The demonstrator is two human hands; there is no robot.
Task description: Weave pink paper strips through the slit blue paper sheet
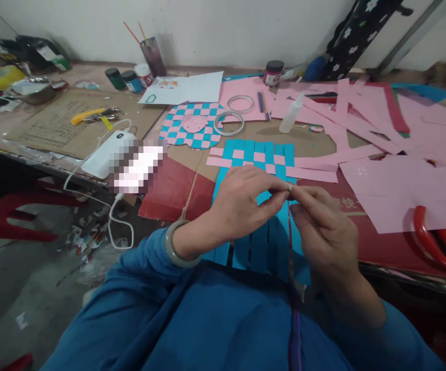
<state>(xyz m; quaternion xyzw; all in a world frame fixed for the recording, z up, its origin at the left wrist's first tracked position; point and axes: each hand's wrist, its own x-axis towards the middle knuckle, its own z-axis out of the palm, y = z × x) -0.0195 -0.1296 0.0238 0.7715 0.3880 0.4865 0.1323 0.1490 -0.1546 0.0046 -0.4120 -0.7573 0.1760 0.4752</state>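
Above the blue paper cut into strips (242,247), my left hand (242,198) and my right hand (327,232) meet fingertip to fingertip. Both are closed in a pinch, with a tiny whitish bit (289,188) between them, too small to name. Pink paper strips (315,172) are woven through the upper part of the blue strips, their ends sticking out on both sides. My hands cover part of the weave. Behind it lies a round blue and pink woven piece (168,123) with a pink oval on top. Two tape rolls (228,133) rest beside that piece.
Pink paper sheets and strips (393,190) spread over the right side, near red-handled scissors (427,237). A glue bottle (291,114) stands behind the weave. To the left are a white power bank (109,154) with a cable, yellow-handled pliers (91,116) and paint jars (132,81).
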